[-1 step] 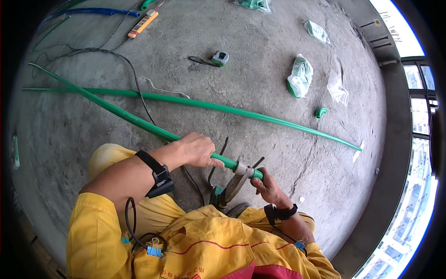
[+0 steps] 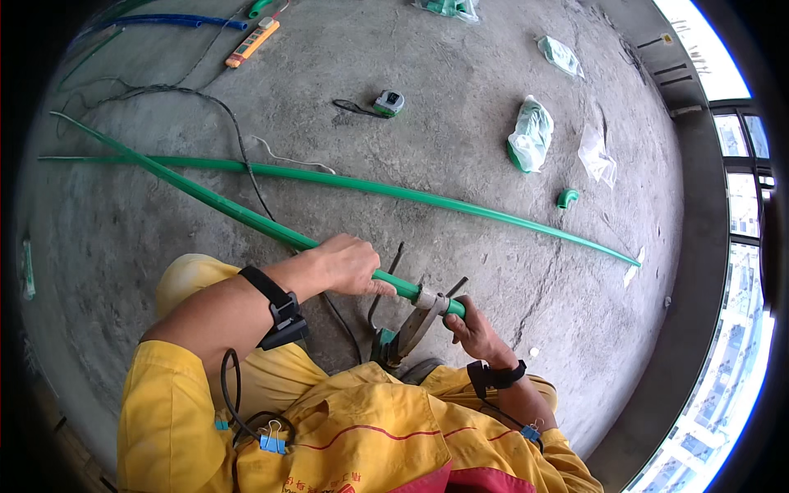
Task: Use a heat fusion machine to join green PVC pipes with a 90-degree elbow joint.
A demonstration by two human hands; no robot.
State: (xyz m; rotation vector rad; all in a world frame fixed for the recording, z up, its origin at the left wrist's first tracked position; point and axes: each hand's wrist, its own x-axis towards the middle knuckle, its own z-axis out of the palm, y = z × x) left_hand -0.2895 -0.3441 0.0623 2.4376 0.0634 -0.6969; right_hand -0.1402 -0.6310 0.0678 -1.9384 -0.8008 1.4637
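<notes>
My left hand (image 2: 348,264) is wrapped round a long green plastic pipe (image 2: 234,211) that runs off to the far left. The pipe's near end sits at one side of the grey metal sockets (image 2: 431,299) on a pipe fusion welder (image 2: 411,330). At the sockets' other side is a short green pipe fitting (image 2: 454,308), gripped in my right hand (image 2: 477,330); the fingers partly hide it. The welder stands between my legs on a thin metal stand, its body partly hidden by my clothing.
A second green pipe (image 2: 394,191) lies across the concrete floor (image 2: 460,140) beyond my hands. Farther off are a tape measure (image 2: 389,103), a green elbow fitting (image 2: 567,198), plastic bags of fittings (image 2: 532,135) and an orange power strip (image 2: 253,43). A black cable (image 2: 238,131) crosses under the pipes.
</notes>
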